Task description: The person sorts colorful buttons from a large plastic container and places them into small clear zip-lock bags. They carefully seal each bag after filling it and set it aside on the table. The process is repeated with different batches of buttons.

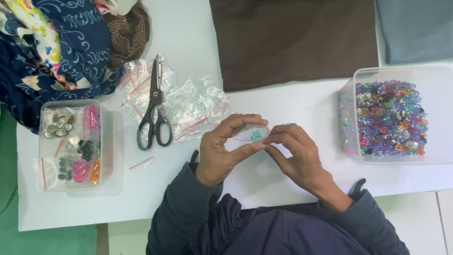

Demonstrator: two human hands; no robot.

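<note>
Small bag (252, 134) pinched between left hand (222, 151) and right hand (295, 156): clear, glossy plastic film. Scissors (155, 106) left of hands: dull metal blades, black plastic handles. Tub (441, 113) right of hands: translucent plastic; beads (389, 118) glossy. Brown cloth (292, 40) beyond hands: matt.

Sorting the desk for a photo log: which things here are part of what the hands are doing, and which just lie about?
In use: left hand, right hand, small bag held between them.

Lying about: bead tub, scissors, empty bags, sorted box, brown cloth, patterned fabrics.
</note>
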